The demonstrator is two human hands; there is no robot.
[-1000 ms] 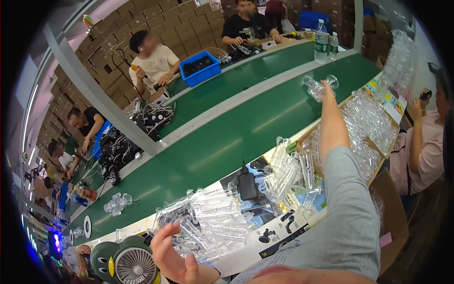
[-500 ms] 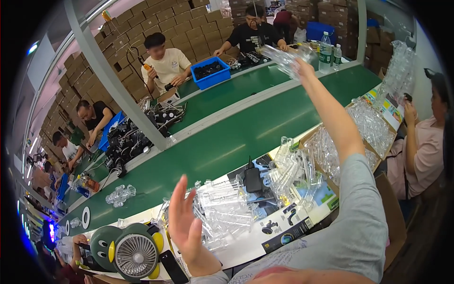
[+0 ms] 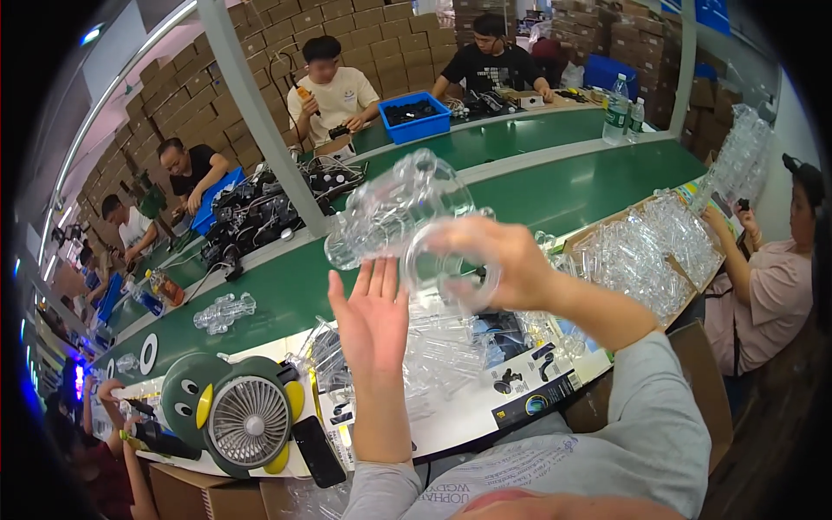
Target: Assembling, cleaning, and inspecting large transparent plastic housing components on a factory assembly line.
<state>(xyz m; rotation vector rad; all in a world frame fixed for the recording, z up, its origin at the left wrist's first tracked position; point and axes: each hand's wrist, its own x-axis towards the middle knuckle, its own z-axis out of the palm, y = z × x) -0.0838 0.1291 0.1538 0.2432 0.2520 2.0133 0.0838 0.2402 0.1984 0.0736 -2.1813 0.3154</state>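
Note:
In front of me, above the green surface, hangs a clear plastic molded part (image 3: 394, 204) with rounded lobes and a wide ring at its near end. My right hand (image 3: 511, 260) is closed on the ring end, slightly blurred by motion. Palm up with fingers stretched out, my left hand (image 3: 373, 325) is just under the part; whether its fingertips touch the plastic I cannot tell. Below both hands lies a pile of similar clear plastic parts (image 3: 433, 347), partly hidden by them.
A penguin-shaped fan (image 3: 251, 425) and a phone (image 3: 318, 451) lie at my left. More clear parts fill an open carton (image 3: 624, 260) on the right. A single clear part (image 3: 225, 313) rests on the green belt (image 3: 555, 191). Co-workers sit across and at my right.
My right hand has come down from the far right toward the middle, bringing the clear plastic part over my left hand. The view has shifted slightly.

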